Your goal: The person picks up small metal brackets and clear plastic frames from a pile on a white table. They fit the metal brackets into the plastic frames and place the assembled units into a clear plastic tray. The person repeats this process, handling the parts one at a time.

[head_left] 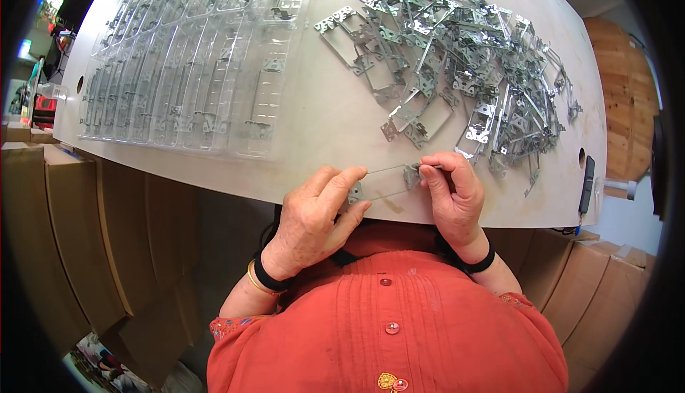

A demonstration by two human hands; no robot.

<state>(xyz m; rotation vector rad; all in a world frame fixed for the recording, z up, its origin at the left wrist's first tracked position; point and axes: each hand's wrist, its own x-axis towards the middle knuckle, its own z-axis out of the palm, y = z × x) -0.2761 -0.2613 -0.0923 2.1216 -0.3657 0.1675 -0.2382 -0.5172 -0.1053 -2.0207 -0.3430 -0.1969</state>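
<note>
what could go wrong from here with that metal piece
The metal frame, held between the left hand and right hand, has thin rods that might bend if squeezed or twisted. Held near the table's front edge, it could drop off if either grip slips. Parts in the jumbled pile overlap and may snag one another when lifted.

Cardboard boxes (44, 232) are flanking the white surface (325, 125) left and right; a black device (587, 185) is resting at its right edge, a rounded wooden panel (624, 79) is showing beyond that edge.
</note>
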